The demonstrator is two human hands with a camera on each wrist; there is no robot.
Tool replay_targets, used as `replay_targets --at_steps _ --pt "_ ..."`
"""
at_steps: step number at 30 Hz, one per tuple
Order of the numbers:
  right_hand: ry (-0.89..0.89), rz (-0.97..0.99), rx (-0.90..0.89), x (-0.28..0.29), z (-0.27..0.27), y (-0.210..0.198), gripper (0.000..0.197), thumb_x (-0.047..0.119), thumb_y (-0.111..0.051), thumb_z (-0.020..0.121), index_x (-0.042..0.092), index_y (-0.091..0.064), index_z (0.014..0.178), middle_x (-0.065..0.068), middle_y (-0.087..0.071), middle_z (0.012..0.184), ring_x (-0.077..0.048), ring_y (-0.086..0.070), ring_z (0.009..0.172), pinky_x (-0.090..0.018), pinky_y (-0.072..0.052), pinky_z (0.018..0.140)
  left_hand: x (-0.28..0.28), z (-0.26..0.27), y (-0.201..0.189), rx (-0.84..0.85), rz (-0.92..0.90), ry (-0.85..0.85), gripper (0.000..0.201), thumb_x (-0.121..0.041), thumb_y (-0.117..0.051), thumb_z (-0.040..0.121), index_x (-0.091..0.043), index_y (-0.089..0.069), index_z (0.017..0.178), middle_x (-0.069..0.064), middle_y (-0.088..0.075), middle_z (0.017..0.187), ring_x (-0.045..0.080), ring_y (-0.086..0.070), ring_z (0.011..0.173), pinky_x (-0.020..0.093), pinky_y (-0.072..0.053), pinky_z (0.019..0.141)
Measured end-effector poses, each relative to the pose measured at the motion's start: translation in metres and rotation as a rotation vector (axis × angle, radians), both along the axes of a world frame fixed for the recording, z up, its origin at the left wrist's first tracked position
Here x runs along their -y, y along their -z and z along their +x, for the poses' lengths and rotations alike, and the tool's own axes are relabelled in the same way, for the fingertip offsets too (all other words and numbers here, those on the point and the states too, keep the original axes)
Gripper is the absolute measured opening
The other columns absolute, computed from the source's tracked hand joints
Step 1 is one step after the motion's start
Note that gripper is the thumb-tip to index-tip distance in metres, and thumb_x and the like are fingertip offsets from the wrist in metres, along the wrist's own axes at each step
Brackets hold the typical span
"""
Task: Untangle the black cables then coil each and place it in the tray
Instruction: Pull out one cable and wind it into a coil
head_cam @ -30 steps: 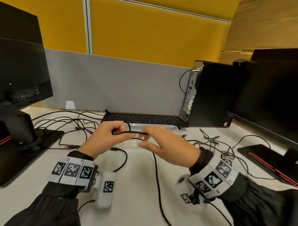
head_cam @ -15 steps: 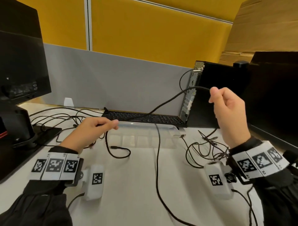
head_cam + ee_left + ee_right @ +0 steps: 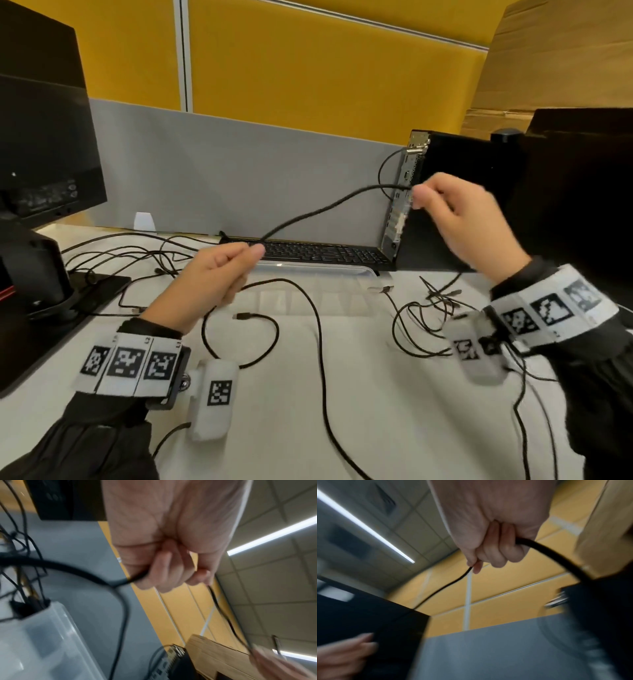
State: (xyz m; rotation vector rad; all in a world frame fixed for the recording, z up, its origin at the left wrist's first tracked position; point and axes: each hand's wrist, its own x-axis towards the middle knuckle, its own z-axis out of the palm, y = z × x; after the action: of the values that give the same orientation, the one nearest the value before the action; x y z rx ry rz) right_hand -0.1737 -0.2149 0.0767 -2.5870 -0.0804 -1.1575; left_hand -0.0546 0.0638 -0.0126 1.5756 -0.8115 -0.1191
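An office workstation in an open-plan room. A white desk [image 3: 394,394] backs onto a grey partition [image 3: 239,171] topped with yellow panels [image 3: 325,68]. On the desk sit a black keyboard [image 3: 325,251], a small desktop computer [image 3: 445,205] standing upright, and dark monitors [image 3: 41,137] at either side. Overhead are square ceiling tiles [image 3: 274,588] and strip lights [image 3: 364,524].

The room is lit brightly and evenly from above by long ceiling lights [image 3: 366,527]. Only soft shadows are seen on the desk [image 3: 394,411]. Both wrist pictures are smeared by blur, most of all far from the grip. Straight lines are bent near the edges.
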Motion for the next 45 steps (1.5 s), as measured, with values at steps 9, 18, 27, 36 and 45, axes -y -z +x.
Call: replay_targets --at_steps 9,18,27,36,45 --pt "0.621 -0.252 -0.082 0.089 -0.019 -0.007 0.034 0.043 -0.039 0.096 0.019 -0.061 0.105 -0.008 -0.061 0.079 -0.029 -0.057 0.068 -0.029 -0.038 0.054 0.015 -0.008 0.002 -0.005 0.205 0.059 0.038 -0.041 -0.041 0.093 -0.018 -0.045 0.063 -0.005 -0.029 0.053 0.011 -0.024 0.049 0.021 -0.025 0.047" --pt "0.042 -0.315 -0.429 -0.055 0.005 0.041 0.065 0.058 -0.039 0.088 0.042 -0.012 0.146 0.010 -0.031 0.144 -0.012 -0.022 0.132 -0.041 -0.019 0.103 0.023 -0.023 0.000 -0.241 -0.074 0.252 0.031 -0.038 -0.042 0.087 -0.012 -0.056 0.082 -0.003 -0.033 0.054 0.008 -0.020 0.044 0.022 -0.014 0.046" --pt "-0.391 0.217 -0.505 -0.083 0.046 0.087 0.027 0.024 -0.033 0.102 0.022 -0.058 0.109 0.014 -0.046 0.062 -0.002 -0.044 0.059 -0.024 -0.041 0.064 0.019 -0.014 -0.004 -0.471 -0.609 0.311 0.037 -0.023 -0.040 0.089 -0.013 -0.066 0.113 -0.002 -0.069 0.092 0.006 -0.048 0.057 0.017 -0.038 0.051" --pt "-0.660 0.023 -0.801 -0.111 0.029 0.089 0.026 0.021 -0.039 0.101 0.013 -0.057 0.117 0.047 -0.045 0.056 0.022 -0.048 0.063 -0.002 -0.035 0.064 0.016 0.004 0.001 -0.314 -0.568 -0.120 0.038 -0.029 -0.027 0.102 -0.005 -0.055 0.115 0.011 -0.061 0.124 0.018 -0.061 0.112 0.029 -0.047 0.100" --pt "-0.630 0.006 -0.194 -0.105 0.016 0.087 0.015 0.021 -0.053 0.094 0.016 -0.067 0.088 0.021 -0.052 0.061 -0.002 -0.046 0.053 -0.010 -0.029 0.055 0.023 -0.007 0.008 -0.020 0.247 -0.150 0.030 -0.018 -0.030 0.102 0.002 -0.053 0.098 -0.001 -0.069 0.066 0.006 -0.060 0.050 0.018 -0.045 0.053"
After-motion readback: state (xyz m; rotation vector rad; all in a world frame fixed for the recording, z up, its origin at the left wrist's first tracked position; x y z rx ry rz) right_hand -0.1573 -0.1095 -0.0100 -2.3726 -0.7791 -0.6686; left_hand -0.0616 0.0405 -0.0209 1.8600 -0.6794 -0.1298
